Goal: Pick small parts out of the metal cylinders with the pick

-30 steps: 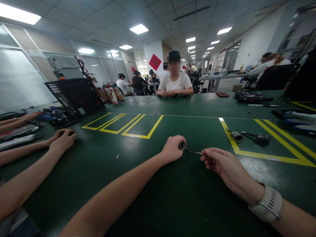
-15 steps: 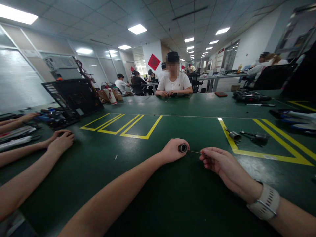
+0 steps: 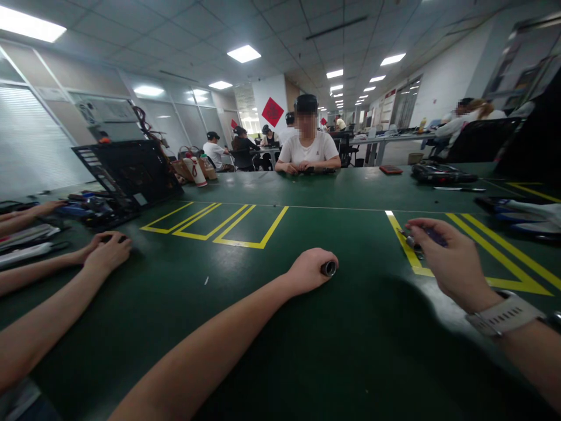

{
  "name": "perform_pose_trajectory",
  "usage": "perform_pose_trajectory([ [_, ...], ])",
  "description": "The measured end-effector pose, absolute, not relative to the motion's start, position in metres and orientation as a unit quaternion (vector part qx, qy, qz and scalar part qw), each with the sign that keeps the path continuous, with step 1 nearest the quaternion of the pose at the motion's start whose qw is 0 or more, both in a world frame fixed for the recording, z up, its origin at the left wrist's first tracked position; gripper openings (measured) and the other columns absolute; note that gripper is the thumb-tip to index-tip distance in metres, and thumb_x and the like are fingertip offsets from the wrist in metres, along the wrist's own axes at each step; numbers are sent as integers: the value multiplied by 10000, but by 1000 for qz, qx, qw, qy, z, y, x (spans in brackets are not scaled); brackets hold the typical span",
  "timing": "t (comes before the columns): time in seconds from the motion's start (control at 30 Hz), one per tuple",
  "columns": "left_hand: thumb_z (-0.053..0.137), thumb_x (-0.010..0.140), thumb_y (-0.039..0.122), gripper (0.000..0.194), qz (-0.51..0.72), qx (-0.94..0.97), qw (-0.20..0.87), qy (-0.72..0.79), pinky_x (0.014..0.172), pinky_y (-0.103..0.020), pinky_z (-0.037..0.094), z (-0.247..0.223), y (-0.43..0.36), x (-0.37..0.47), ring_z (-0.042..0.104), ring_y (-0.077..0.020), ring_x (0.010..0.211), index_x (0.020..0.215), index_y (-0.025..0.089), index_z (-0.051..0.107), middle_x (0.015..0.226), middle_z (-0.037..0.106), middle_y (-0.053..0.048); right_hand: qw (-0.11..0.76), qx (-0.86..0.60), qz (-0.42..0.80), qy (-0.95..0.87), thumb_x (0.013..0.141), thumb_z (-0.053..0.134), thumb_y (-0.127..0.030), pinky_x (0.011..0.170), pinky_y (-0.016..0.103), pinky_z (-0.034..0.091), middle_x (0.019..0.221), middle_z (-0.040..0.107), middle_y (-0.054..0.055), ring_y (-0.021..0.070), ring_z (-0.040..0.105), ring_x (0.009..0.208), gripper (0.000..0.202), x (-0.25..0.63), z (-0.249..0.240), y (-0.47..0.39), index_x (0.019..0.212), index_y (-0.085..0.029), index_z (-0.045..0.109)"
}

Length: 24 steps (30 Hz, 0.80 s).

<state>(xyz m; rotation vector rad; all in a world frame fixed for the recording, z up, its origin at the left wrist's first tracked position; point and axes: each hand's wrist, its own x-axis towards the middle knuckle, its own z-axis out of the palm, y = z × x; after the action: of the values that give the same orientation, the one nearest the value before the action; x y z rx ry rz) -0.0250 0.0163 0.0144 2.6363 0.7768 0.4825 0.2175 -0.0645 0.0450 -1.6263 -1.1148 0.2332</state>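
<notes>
Low over the green table, my left hand is wrapped round a dark, hollow cylindrical metal part, its round open end facing me. To the right, my right hand is raised with fingers curled in a loose pinch. A dark purplish patch shows between the fingers; what it is, or whether it is held, I cannot make out. A small metal part lies beside the yellow tape, just left of my right fingers and partly covered by them. The hand hides the area behind it.
Yellow tape marks outlines on the green table. At left, a co-worker's hands rest near a black panel. Another person sits opposite. A black case and blue-and-white tools lie at right.
My right hand has moved right and up from beside my left hand, where it pinched a thin rod, to over the metal parts. My left hand has turned the cylinder slightly.
</notes>
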Motion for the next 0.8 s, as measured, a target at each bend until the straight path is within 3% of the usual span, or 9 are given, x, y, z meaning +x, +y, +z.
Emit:
perform_pose_trajectory([
  [0.2, 634, 753, 155, 205, 159, 934, 156, 281, 838, -316, 466, 19, 11, -24, 574, -173, 947, 955, 154, 601, 971, 639, -52, 394, -742, 62, -539, 783, 468, -341, 747, 465, 455, 970, 626, 172, 332, 588, 882, 367, 239, 22, -44, 1064, -126, 567],
  [0.37, 630, 759, 157, 184, 166, 932, 154, 282, 844, -329, 467, 17, 12, -22, 578, -173, 938, 941, 159, 603, 956, 641, -45, 311, -759, 44, -570, 766, 474, -284, 863, 538, 417, 1085, 609, 193, 381, 546, 1059, 377, 261, 1, -27, 1112, -141, 525],
  [0.8, 636, 735, 134, 191, 180, 933, 149, 273, 802, -311, 466, 11, 17, -22, 568, -171, 908, 921, 160, 599, 936, 633, -44, 271, -735, 75, -617, 780, 418, -267, 726, 464, 524, 1203, 575, 149, 330, 627, 947, 331, 294, -16, -28, 1097, -217, 497],
])
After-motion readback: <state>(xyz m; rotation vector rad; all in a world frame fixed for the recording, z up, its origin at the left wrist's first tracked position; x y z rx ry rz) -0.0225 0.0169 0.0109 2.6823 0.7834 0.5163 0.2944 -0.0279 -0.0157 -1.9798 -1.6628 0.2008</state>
